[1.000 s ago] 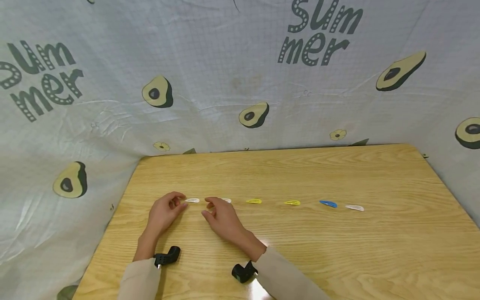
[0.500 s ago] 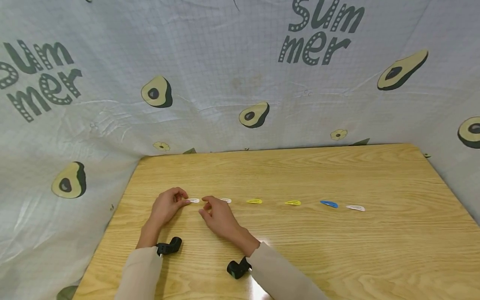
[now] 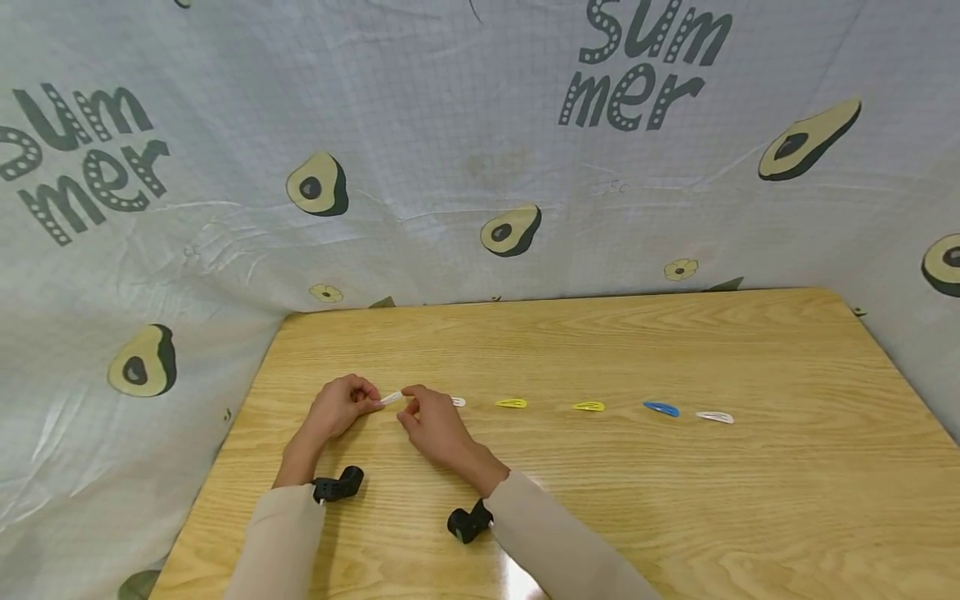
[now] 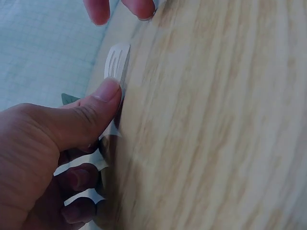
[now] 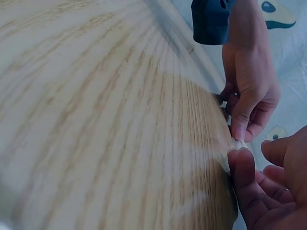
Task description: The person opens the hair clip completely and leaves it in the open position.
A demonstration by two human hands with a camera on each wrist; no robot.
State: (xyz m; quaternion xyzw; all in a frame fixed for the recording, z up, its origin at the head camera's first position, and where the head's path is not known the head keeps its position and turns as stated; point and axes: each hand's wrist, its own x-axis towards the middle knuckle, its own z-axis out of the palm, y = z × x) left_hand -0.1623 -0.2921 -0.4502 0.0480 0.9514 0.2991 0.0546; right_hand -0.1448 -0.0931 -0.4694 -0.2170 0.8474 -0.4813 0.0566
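Between thumb and index finger, my left hand [image 3: 337,408] pinches one end of a white snap hair clip [image 3: 391,398]. The left wrist view shows the thumb over the end of the clip [image 4: 116,60], whose slotted part sticks out. In the head view the clip's free end tilts up, pointing toward my right hand [image 3: 438,425]. That hand hovers close by, thumb and index finger apart and holding nothing. Its fingertips stand off the clip in the left wrist view. Behind the right hand, a second white hair clip [image 3: 458,402] is partly hidden.
Along the wooden table [image 3: 600,500], a row continues rightward with a yellow hair clip [image 3: 512,403], another yellow hair clip [image 3: 588,407], a blue hair clip [image 3: 662,409] and a white hair clip [image 3: 716,417]. A printed cloth [image 3: 420,167] hangs behind the table and at its sides.
My left thumb and index finger have closed on the leftmost white hair clip, and its free end has tipped up. My right hand has shifted slightly left, toward the clip.
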